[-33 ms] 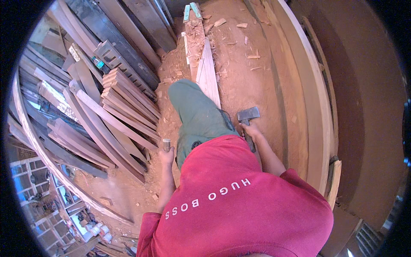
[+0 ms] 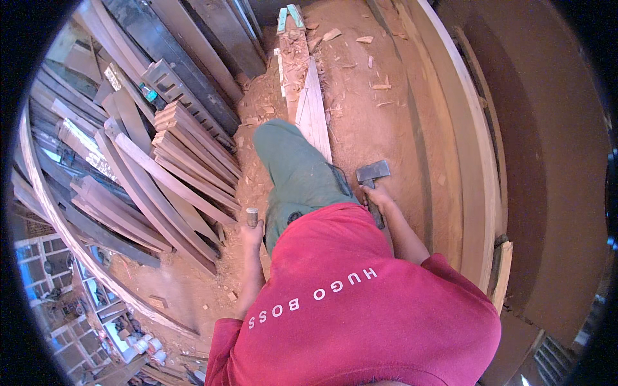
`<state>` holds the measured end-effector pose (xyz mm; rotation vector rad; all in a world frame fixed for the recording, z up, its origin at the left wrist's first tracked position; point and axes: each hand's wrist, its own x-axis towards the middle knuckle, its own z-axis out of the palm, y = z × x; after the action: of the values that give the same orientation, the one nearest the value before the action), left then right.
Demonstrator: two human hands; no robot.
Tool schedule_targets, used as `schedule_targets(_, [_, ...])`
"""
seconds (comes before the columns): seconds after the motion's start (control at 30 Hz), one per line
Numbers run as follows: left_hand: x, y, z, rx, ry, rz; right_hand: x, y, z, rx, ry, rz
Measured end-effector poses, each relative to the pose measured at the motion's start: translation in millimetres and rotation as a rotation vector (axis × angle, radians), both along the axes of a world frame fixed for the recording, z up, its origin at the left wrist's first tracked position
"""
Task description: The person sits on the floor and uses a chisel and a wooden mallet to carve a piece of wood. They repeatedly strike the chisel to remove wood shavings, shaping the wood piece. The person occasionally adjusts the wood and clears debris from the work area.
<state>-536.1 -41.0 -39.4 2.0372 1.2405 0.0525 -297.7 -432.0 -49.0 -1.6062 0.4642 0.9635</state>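
1. At the far left of the frame, we are seeing a long pale curved strip [image 2: 42, 186], which is bending down toward the lower left.
2. Beside it, many curved boards [image 2: 119, 222] are lying close together, some dark and some reddish.
3. Further right, in the upper left part, a bundle of narrow wooden pieces [image 2: 193, 151] is resting at a slant on the floor.
4. Left of the centre, we are seeing the left hand [image 2: 252, 237]. Its fingers are curling closed around a round handle [image 2: 252, 217], and the pale end of this handle is pointing up out of the fist. The lower part is hidden, so we cannot tell its full shape.
5. At the top centre, wood shavings [image 2: 296, 64] are covering a narrow workpiece, and a pale plank [image 2: 313, 122] is running down from there toward the green trousers [image 2: 296, 170].
6. Right of the centre, a hammer-like tool [image 2: 373, 170] is showing its dark block head. Just below this head, the right hand [image 2: 383, 200] is gripping the handle, with the fingers wrapped and no visible gap.
7. On the right side, long boards [image 2: 479, 193] are curving downward, and a wide brown surface [image 2: 547, 161] is filling the edge.
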Motion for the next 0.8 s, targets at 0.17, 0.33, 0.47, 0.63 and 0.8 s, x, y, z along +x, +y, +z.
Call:
schedule_targets(0.17, [-13.6,-32.2,13.3,0.040,0.034,0.062,-4.6,-2.6,-2.4,-0.019,0.103,0.005])
schedule_targets(0.33, [7.7,-15.7,50.0,0.058,-0.255,0.132,-12.1,-1.9,13.3,-0.038,0.006,0.014])
schedule_targets(0.47, [73.1,21.7,120.8,0.222,-0.720,0.098,-23.6,-6.8,46.0,-0.097,-0.100,-0.040])
schedule_targets(0.63, [172.4,26.4,218.1,0.254,-0.999,-0.097,-23.7,-9.3,78.2,-0.099,-0.072,-0.159])
schedule_targets(0.8, [262.9,-13.4,217.8,0.066,-0.901,-0.431,4.1,1.4,98.6,-0.061,-0.156,-0.182])
